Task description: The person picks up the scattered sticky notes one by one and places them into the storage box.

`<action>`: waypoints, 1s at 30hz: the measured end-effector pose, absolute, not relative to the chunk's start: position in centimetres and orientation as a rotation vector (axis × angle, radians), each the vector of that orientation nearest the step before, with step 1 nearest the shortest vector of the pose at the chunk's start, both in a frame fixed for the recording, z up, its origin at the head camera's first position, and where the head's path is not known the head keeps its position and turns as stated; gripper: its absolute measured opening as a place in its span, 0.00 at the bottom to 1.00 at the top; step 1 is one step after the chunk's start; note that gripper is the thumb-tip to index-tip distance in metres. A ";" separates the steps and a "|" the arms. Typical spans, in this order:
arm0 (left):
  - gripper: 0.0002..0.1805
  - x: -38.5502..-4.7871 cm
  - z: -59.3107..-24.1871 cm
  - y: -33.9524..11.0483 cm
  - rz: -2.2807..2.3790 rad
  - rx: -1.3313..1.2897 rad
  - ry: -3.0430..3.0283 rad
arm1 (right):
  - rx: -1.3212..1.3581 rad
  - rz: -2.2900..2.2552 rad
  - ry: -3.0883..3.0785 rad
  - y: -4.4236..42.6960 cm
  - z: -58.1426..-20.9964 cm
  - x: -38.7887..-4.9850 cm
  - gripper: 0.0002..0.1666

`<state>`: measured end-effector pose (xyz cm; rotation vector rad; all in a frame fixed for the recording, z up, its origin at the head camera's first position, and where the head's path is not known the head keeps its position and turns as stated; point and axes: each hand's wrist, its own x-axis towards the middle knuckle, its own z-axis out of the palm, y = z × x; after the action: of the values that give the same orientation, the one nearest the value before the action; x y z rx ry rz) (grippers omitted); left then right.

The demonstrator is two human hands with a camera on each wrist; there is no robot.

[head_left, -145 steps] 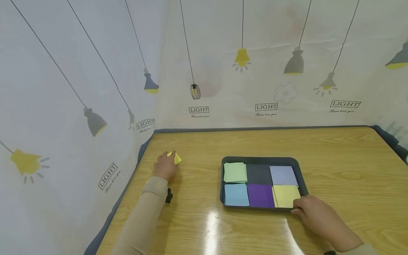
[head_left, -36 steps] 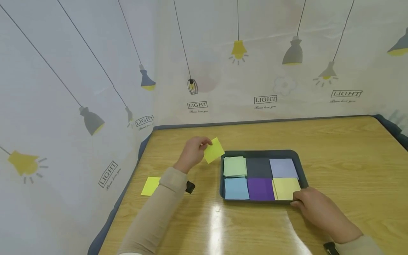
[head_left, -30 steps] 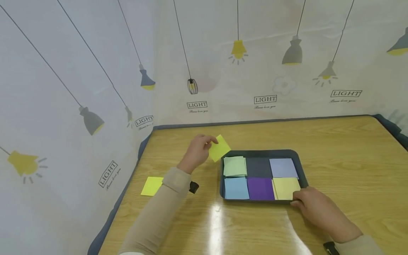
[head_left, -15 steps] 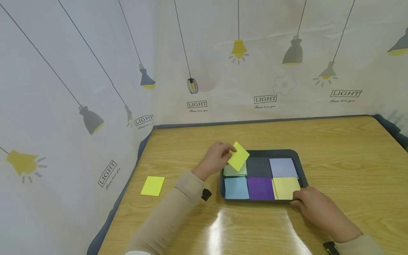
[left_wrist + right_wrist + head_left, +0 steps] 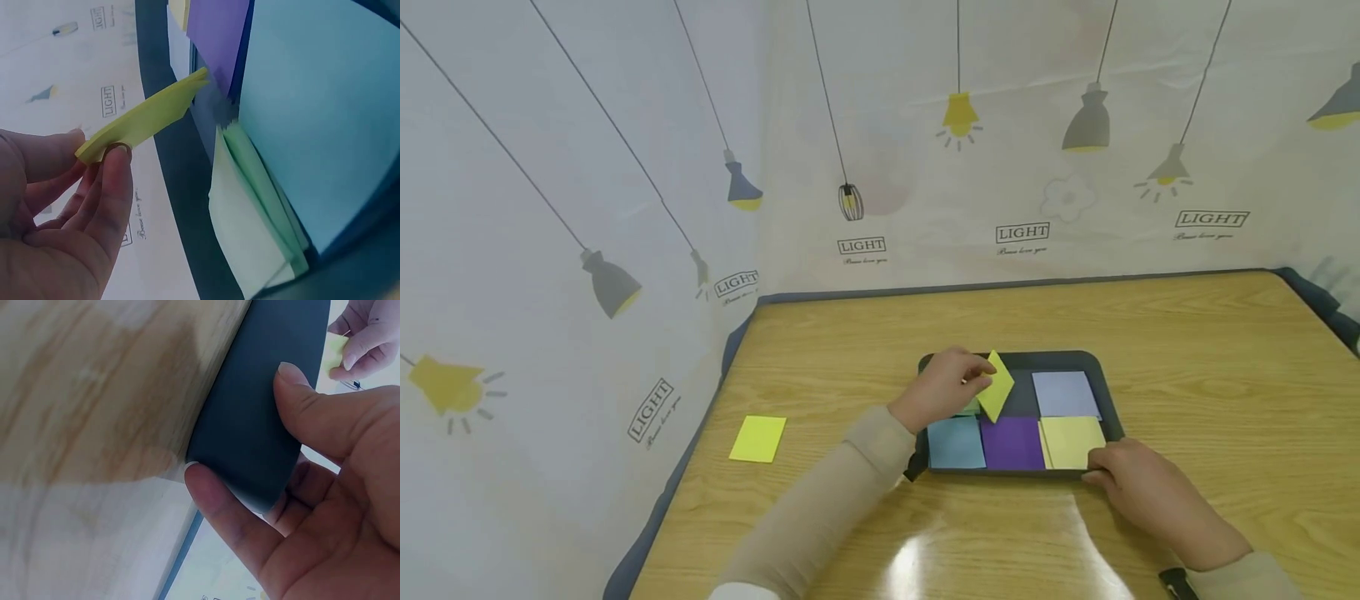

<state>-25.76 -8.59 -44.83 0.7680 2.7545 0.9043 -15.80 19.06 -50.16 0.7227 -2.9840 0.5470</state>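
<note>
Between thumb and fingertips my left hand [image 5: 942, 390] pinches a bright yellow sticky note pad [image 5: 998, 387], tilted above the back middle of a dark tray [image 5: 1051, 360]. In the left wrist view the pad's thin layered edge shows. Beneath it a bare dark slot lies between the pale green notes [image 5: 247, 209], partly hidden by the hand in the head view, and the lavender notes [image 5: 1065, 394]. The front row has blue notes [image 5: 957, 443], purple notes [image 5: 1012, 443] and pale yellow notes [image 5: 1077, 443]. My right hand [image 5: 1157, 498] grips the tray's near right corner, fingers and thumb around its wall.
Another bright yellow sticky note pad [image 5: 757, 439] lies on the wooden table [image 5: 835, 367] left of the tray. White cloth [image 5: 925, 192] printed with lamps stands along the table's back and left edges.
The left hand has picked up a yellow pad at the table's left and carried it rightward over the tray, tilting it more upright. The right hand stays at the tray's corner.
</note>
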 end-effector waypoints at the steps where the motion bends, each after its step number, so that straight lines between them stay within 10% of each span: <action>1: 0.15 -25.7 -44.8 -8.3 0.910 0.764 2.743 | 0.729 0.548 -2.985 19.1 -50.2 -15.9 0.20; 30: 0.23 -26.2 -45.7 -6.4 0.425 0.663 2.722 | 0.693 0.535 -2.952 19.0 -50.1 -15.5 0.21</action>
<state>-26.23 -6.41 -45.72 0.6627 2.7224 0.4251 -15.50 18.98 -50.11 0.6934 -2.9518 0.5351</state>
